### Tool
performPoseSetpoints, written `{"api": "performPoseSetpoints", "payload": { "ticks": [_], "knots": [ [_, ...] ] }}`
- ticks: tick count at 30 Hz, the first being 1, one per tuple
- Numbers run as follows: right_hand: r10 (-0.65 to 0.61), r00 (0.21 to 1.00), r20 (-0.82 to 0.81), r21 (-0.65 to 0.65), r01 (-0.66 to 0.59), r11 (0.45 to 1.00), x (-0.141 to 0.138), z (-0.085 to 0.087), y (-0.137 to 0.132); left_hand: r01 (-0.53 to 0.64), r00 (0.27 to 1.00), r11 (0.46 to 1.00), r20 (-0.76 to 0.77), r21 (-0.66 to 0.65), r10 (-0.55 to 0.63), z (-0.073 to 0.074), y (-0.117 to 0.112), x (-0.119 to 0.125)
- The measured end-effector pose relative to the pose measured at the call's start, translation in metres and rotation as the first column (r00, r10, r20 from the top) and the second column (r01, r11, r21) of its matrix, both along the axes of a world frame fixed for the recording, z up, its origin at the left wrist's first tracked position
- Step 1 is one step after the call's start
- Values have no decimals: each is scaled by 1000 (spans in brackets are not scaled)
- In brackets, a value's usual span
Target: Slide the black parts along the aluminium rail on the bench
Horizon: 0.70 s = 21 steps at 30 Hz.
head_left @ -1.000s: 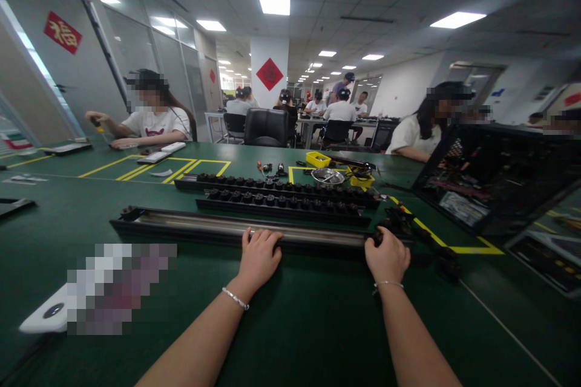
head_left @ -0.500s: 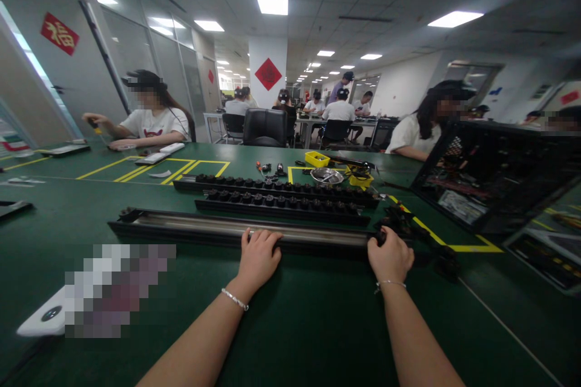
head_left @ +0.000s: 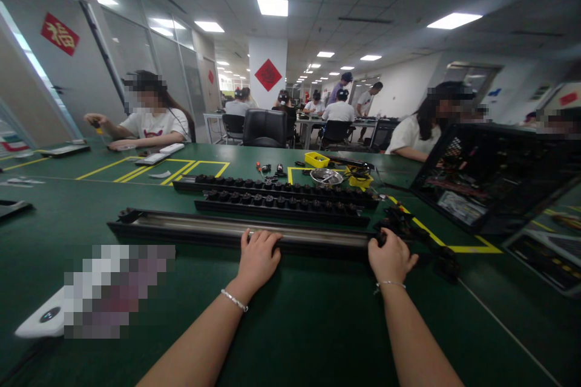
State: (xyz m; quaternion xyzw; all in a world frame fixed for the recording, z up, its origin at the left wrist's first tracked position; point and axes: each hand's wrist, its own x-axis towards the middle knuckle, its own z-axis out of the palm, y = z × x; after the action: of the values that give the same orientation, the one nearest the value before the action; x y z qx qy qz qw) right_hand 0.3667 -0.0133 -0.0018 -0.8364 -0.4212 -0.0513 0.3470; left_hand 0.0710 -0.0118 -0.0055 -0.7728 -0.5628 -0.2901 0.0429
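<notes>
A long black channel [head_left: 181, 236] with a bare metallic inside lies across the green table in front of me. My left hand [head_left: 259, 257] grips its near wall around the middle, fingers bent over the rim and thumb at the front. At the channel's right end my right hand [head_left: 391, 259] pinches a small black piece [head_left: 379, 238], mostly covered by the fingers. Just beyond lie two similar black strips, a nearer strip [head_left: 281, 202] and a farther strip [head_left: 313, 191], both lined with round black sockets. Right of my right hand is a heap of black parts [head_left: 399, 217].
A white phone-like device [head_left: 40, 317], partly pixelated, lies at front left. An open black computer case [head_left: 494, 181] stands at right. Yellow bins [head_left: 317, 159] and a metal dish [head_left: 327, 176] sit behind the strips. One person [head_left: 157, 124] sits at far left, another [head_left: 411, 133] at right.
My right hand's outer fingers have spread slightly outward. My left hand and the channel stay in place. In the background, a person has stood up.
</notes>
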Motion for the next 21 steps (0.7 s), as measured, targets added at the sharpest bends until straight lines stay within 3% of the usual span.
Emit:
{"api": "performPoseSetpoints", "payload": {
  "ticks": [21],
  "knots": [
    [5,1000,-2,3,-5,1000,0,4,-1,2,1000,1000,8,-10,-2,0,0,0]
  ]
}}
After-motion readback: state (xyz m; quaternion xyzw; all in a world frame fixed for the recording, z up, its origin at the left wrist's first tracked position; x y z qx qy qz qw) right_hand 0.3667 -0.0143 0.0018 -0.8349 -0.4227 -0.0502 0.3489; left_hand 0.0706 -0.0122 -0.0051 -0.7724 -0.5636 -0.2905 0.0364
